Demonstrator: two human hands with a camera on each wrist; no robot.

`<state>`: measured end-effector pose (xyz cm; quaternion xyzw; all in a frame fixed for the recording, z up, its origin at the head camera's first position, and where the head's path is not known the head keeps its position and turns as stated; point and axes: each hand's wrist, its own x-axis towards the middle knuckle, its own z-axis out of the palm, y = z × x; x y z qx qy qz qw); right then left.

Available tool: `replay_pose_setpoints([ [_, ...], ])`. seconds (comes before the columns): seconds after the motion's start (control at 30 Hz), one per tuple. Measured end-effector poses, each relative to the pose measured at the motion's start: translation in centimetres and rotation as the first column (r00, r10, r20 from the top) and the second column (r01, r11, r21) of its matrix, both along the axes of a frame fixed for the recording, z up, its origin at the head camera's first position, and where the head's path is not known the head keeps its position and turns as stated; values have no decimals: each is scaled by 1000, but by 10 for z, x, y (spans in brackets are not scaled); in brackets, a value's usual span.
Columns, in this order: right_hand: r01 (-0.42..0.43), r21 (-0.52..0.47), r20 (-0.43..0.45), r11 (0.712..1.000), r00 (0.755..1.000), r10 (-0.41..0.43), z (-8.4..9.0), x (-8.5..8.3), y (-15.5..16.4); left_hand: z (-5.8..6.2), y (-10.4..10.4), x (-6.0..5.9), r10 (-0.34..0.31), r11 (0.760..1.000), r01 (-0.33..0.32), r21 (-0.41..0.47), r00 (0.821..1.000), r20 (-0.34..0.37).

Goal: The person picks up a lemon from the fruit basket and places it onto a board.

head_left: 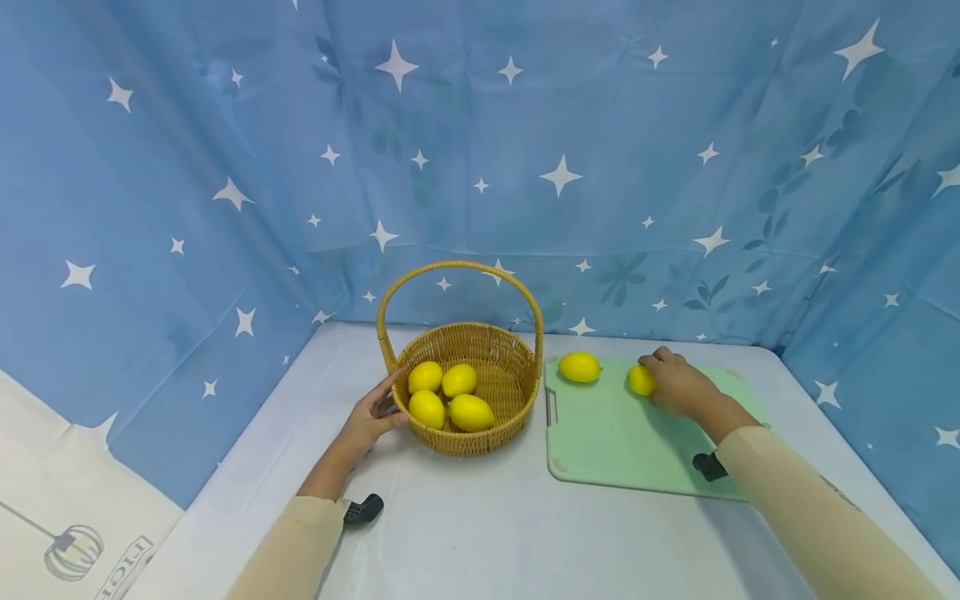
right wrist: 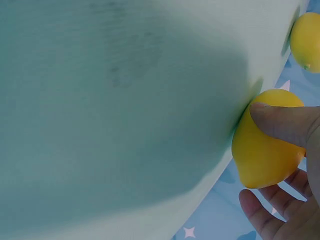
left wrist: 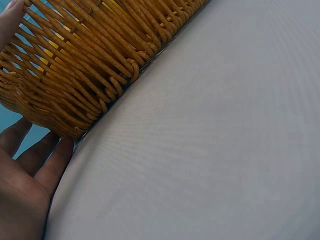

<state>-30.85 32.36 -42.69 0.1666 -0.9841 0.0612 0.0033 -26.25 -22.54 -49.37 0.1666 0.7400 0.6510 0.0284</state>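
A wicker basket with a tall handle stands on the grey table and holds several yellow lemons. My left hand rests against the basket's left wall, fingers straight along the weave. On the green cutting board lie two lemons. My right hand grips the right one, thumb on top and fingers curled beneath it. The other lemon lies free at the board's far left corner.
Blue star-patterned cloth hangs behind and on both sides of the table. A black wrist-camera mount shows by my left sleeve and another by my right one over the board's near edge.
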Motion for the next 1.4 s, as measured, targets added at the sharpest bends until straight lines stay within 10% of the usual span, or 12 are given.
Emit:
replay_pose_setpoints([
  [1.4, 40, -104, 8, 994, 999, -39, 0, -14, -8, 1, 0, 0, -3, 1000, 3, -5, 1000, -17],
])
